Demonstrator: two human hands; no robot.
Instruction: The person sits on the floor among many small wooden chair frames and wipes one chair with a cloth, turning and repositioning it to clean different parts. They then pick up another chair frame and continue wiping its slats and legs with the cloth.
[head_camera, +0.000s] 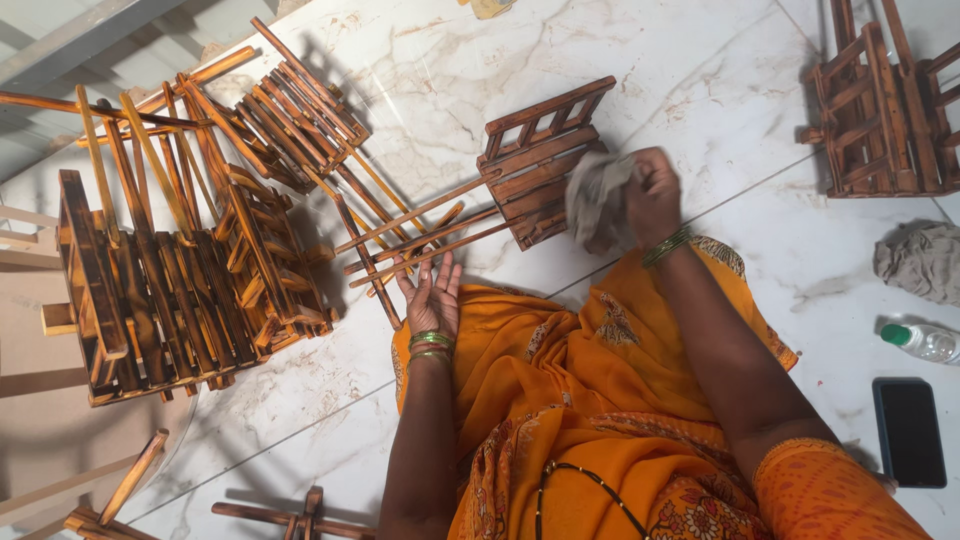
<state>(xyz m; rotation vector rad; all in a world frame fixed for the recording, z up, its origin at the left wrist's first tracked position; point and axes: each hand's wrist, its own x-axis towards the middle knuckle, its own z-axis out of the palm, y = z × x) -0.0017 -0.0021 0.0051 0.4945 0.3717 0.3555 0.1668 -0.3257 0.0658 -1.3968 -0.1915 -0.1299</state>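
While the right hand (652, 195) clenches a grey cloth (597, 195) and presses it against the end of a small wooden rack (535, 165), the left hand (432, 298) lies released, palm up with fingers spread, beneath the rack's long thin legs (420, 240). The fingertips touch or nearly touch the lowest leg; which, I cannot tell. The rack lies tipped on its side on the white marble floor (700, 90), just in front of the person's orange-draped lap (570, 370). Green bangles (431, 342) ring both wrists.

To the left, a heap of similar dark-stained racks (190, 250) is piled together, their slats and legs crossing at many angles. Another rack (885, 105) stands well apart at the upper right. Near the right edge a second crumpled grey cloth (920, 260) lies on the floor, with a small clear bottle with a green cap (922, 341) just below it and a black phone (908, 432) lying flat nearer the person. More wooden pieces (290, 518) show at the bottom edge.
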